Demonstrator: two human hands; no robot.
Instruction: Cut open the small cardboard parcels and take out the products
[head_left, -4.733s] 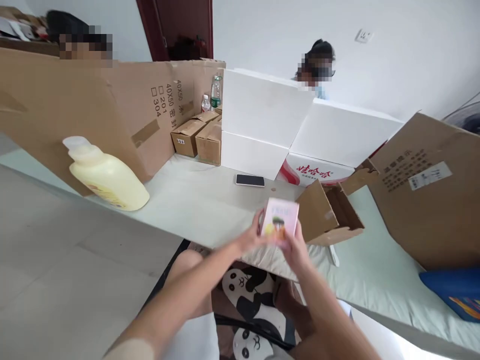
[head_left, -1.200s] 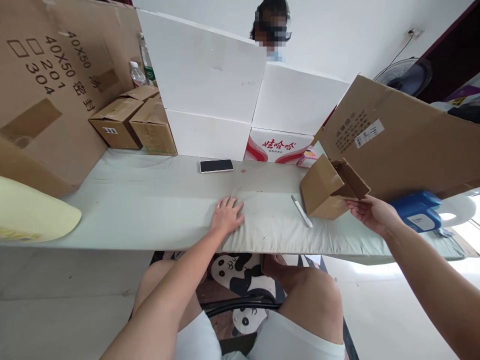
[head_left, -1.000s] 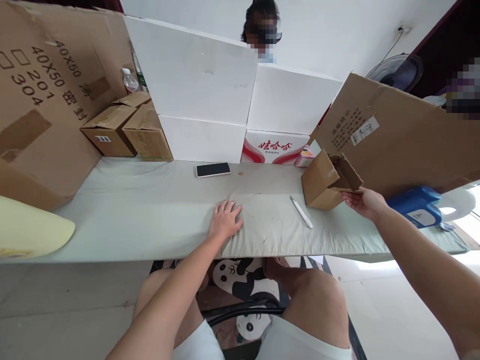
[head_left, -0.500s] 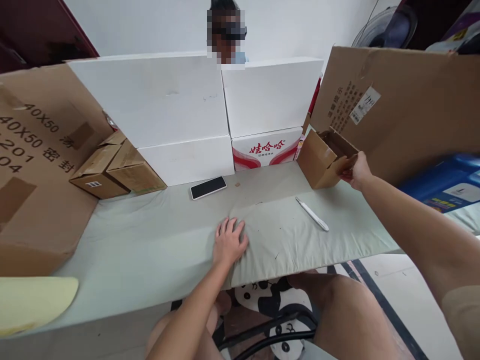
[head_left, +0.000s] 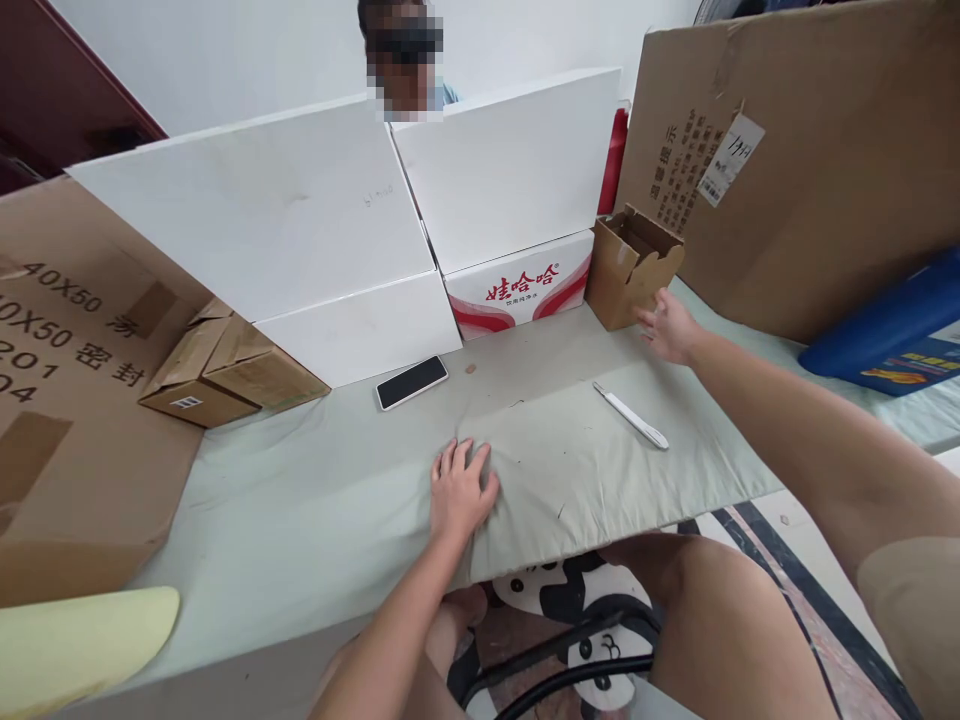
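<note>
My left hand (head_left: pixel 461 490) lies on the pale green cloth (head_left: pixel 300 520) near the table's front edge, fingers spread, holding nothing. At the right, my right hand (head_left: pixel 670 325) has its fingers apart at the lower front corner of a small open-topped brown box (head_left: pixel 626 285); whether the fingertips touch it is hard to tell. The box stands upright against the white carton with red print (head_left: pixel 525 290). A white cutter-like tool (head_left: pixel 630 415) lies between the hands. Beyond my left hand rests a phone (head_left: pixel 412 383), dark screen up.
White cartons (head_left: pixel 255 210) form a wall at the back, with a person (head_left: pixel 405 60) behind. Large brown cardboard stands at the left (head_left: pixel 82 370) and right (head_left: pixel 810 170). Two small boxes (head_left: pixel 232 370), a blue container (head_left: pixel 892 330) and a yellow pad (head_left: pixel 90 640) are around.
The small open box now stands upright beside the printed carton, no longer tilted in my right hand. My right hand has loosened its hold on it. The view has shifted; my left hand stays put.
</note>
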